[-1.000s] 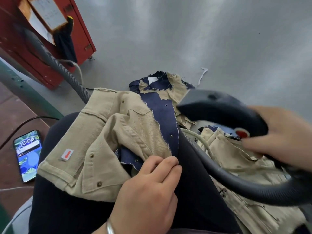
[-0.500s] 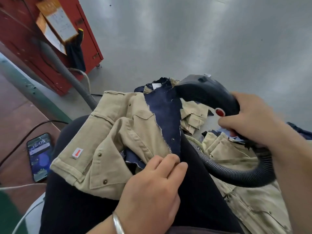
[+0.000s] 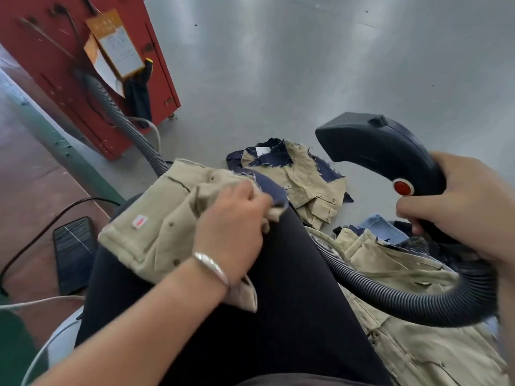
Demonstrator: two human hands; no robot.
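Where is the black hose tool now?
In the head view, at right: the right hand grips the black hose tool above the beige garments on the floor.

You wear a plain silver bangle (image 3: 213,267) on the wrist of your left hand (image 3: 234,218), a smooth, narrow band with a bright sheen. Your left forearm (image 3: 139,324) is bare, as is the wrist behind your right hand (image 3: 468,207). Your legs are in dark, near-black trousers (image 3: 278,302) of smooth, unpatterned cloth.

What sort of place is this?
Probably a garment workshop: a khaki shirt with raw navy edges lies on the lap, more shirts lie on the floor, and the right hand grips a hose-fed tool.
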